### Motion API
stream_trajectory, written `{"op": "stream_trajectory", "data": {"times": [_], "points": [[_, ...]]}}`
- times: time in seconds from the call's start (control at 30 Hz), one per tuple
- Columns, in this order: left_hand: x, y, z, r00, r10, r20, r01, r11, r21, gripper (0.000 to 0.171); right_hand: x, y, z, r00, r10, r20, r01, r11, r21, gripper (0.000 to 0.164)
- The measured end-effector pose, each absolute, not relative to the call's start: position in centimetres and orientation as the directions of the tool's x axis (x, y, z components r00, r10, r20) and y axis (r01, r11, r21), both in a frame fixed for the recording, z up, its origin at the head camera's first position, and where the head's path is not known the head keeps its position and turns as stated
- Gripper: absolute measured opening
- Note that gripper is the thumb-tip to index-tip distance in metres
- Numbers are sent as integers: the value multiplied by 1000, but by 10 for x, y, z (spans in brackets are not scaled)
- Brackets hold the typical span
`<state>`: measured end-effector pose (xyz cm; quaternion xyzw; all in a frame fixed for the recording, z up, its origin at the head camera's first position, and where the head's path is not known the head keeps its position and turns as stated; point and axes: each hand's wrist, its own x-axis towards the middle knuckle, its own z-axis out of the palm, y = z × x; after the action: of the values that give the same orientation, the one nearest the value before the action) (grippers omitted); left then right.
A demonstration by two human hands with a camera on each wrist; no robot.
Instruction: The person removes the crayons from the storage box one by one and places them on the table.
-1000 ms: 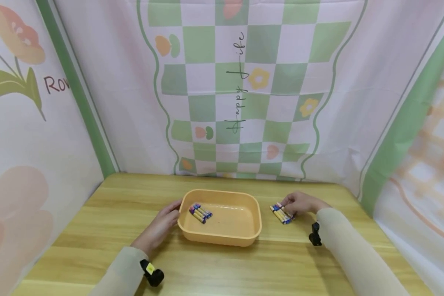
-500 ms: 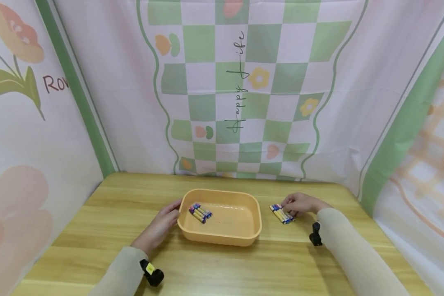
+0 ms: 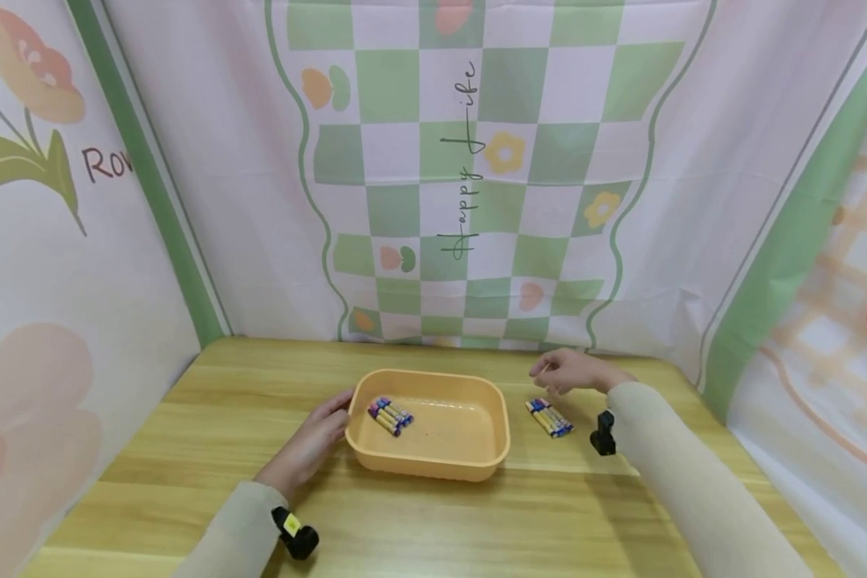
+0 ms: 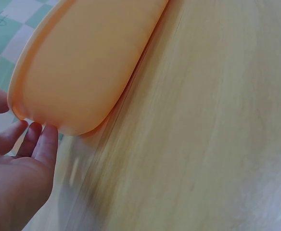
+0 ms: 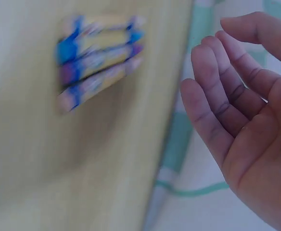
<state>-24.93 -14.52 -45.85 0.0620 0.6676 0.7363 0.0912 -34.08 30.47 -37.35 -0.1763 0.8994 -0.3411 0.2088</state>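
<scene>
The orange plastic basin [image 3: 426, 464] stands on the table, with several crayons [image 3: 391, 417] lying together at its left end inside. My left hand [image 3: 316, 441] rests its fingertips against the outside of the basin's left end wall; the left wrist view shows these fingers [image 4: 46, 144] touching near the rim. Right of the basin, several crayons [image 3: 549, 418] with yellow and blue wrappers lie side by side in a row. Beyond that row, raised over the table, is my right hand [image 3: 574, 372], its fingers loosely bent and nothing in them.
The wooden table [image 3: 433, 530] ends at a patterned cloth backdrop [image 3: 470, 201] behind. Cloth panels also stand at the left and right sides. Each wrist wears a small black camera, such as the left one [image 3: 298, 538].
My right hand has come off the row of crayons, moving up and away from me toward the back. The row stays on the table; my left hand and the basin have not moved.
</scene>
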Motion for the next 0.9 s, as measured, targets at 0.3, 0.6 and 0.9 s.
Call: {"op": "stream_trajectory", "data": {"times": [0.3,0.6,0.9], "points": [[-251,-145,-459,-973,229,-21,-42,-90,995,63,-345,252,-341,-803,-566,-188,-304,659,-688,34],[-252,-145,-460,-975,223,-20,-40,-87,995,63,-348,203,-333,-762,-618,-194,-350,645,-680,34],[-251,-144,-459,-976,217,-32,-52,-85,995,63,-348,159,-345,-730,-654,-198,-371,623,-689,38]]}}
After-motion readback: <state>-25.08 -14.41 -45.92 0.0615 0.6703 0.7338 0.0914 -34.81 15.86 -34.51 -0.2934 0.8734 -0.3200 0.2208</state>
